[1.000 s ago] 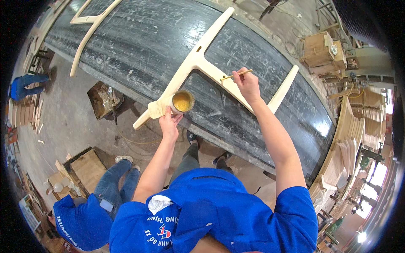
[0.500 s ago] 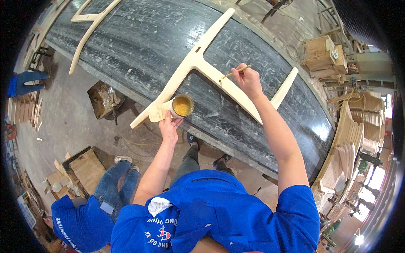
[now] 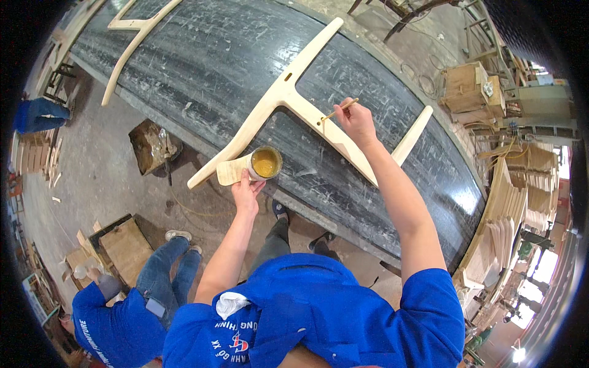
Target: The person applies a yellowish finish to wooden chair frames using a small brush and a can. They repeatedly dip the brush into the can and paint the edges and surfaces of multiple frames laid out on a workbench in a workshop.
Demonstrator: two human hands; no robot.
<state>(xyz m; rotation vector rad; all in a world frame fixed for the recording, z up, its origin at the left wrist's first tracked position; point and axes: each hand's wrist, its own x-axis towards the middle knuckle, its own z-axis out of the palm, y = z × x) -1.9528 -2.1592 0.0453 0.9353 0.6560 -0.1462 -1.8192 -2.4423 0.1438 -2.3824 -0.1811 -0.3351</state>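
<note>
Wooden frame piece [image 3: 288,98]: pale, Y-shaped, lying flat on the dark scuffed workbench [image 3: 202,61]; one long arm runs up to the bench's far side, one reaches the near edge, a third slants right under the forearm
Right hand [image 3: 358,121]: fingers pinched round a thin brush stick [image 3: 337,112], whose tip touches the frame's right arm close to the fork
Left hand [image 3: 246,190]: at the bench's near edge, fingertips against the small glue can [image 3: 265,162]; whether they clasp the can or merely steady it is hard to tell from above
Glue can: open, filled with yellow-brown liquid, beside a flat wooden offcut [image 3: 232,170], just by the frame's near arm
How the frame will likely handle: stiff and fairly light for its length, smooth sanded faces, awkward because of its spread; the fork is the sensible place to grip, since lifting by one tip would lever on the joint
How the can will likely handle: light, tippy, spill-prone, best held round the wall
How the brush will likely handle: nearly weightless, a fingertip pinch suits it
Nearby: a second frame piece [image 3: 132,37] at the bench's far left; a person in blue [image 3: 116,313] crouched at lower left
</note>
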